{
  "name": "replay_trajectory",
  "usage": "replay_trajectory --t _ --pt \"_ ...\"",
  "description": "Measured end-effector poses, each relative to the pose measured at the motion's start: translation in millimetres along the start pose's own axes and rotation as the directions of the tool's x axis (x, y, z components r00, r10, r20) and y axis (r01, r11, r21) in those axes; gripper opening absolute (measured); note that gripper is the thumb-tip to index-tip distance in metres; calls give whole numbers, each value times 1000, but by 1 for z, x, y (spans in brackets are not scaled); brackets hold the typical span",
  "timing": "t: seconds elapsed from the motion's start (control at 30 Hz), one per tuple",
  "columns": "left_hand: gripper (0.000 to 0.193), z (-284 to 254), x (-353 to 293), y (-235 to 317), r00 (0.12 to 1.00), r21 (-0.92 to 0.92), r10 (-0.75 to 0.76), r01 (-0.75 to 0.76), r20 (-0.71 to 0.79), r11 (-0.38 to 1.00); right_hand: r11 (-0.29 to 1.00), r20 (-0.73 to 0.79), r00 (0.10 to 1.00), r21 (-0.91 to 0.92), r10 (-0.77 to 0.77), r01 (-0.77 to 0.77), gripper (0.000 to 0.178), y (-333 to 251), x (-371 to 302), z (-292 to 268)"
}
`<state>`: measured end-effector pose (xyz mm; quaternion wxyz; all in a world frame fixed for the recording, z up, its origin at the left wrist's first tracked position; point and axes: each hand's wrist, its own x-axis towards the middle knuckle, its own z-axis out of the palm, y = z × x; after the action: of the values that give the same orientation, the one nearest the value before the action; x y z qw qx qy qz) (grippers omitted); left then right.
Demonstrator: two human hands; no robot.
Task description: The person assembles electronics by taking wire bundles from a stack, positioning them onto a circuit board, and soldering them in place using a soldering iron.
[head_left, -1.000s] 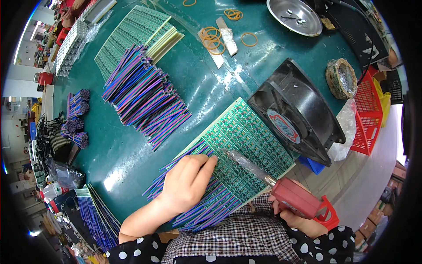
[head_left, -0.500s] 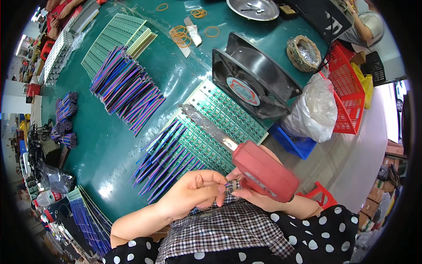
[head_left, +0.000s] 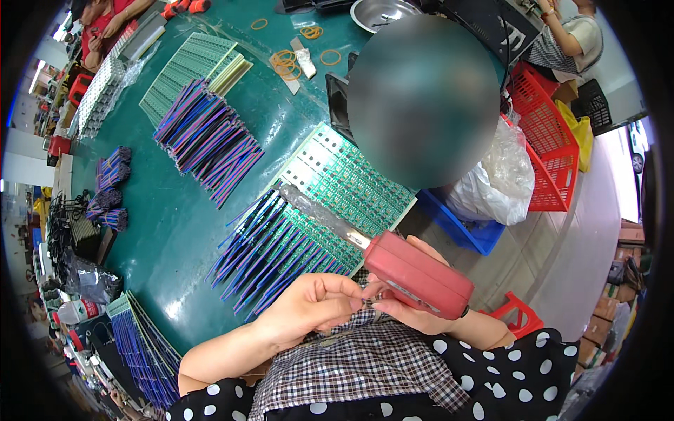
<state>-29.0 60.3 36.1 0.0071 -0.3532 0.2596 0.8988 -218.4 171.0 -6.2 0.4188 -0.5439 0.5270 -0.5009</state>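
Note:
My right hand (head_left: 414, 317) is wrapped round the red boxy handle of a soldering gun (head_left: 421, 275). Its long, dark-crusted barrel points up and left, over a green circuit board panel (head_left: 344, 172). Blue, purple and black wires (head_left: 260, 259) fan out from the panel's lower left side. Near my lap, my left hand (head_left: 309, 302) is closed in a pinch, its fingertips meeting those of my right hand. Whatever lies between them is hidden by the fingers.
A heap of cut wires (head_left: 210, 140) lies against stacked boards (head_left: 186, 67). Rubber bands (head_left: 286, 64) and a metal bowl (head_left: 379, 12) sit farther back. A round blur hides most of a black fan (head_left: 339, 105). Right are a blue bin (head_left: 460, 228) and red crates (head_left: 540, 140). Two people sit beyond.
The view has shifted slightly. Both hands remain together near my lap, and the soldering gun has moved slightly left and down. A bit of wire seen at my fingertips is now hidden.

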Motion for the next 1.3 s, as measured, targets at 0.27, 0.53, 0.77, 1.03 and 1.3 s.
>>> replay_trajectory --t 0.27,0.53,0.77,1.03,1.3 --pt "13 6 -8 3 982 178 184 -175 -36 968 891 -11 980 419 197 -174 73 -14 7 1" --pt "9 10 -5 7 971 294 229 -202 -61 934 871 20 960 418 278 -260 75 -14 11 6" --pt "9 13 0 -1 938 323 330 -282 -104 904 751 56 918 556 394 -356 78 -19 15 5" --pt "12 3 -16 23 896 346 424 -359 -133 867 806 51 922 468 384 -362 78 -18 13 -8" --pt "25 -41 17 46 455 783 729 103 511 -613 952 49 951 1 305 -306 70 10 -7 -44"
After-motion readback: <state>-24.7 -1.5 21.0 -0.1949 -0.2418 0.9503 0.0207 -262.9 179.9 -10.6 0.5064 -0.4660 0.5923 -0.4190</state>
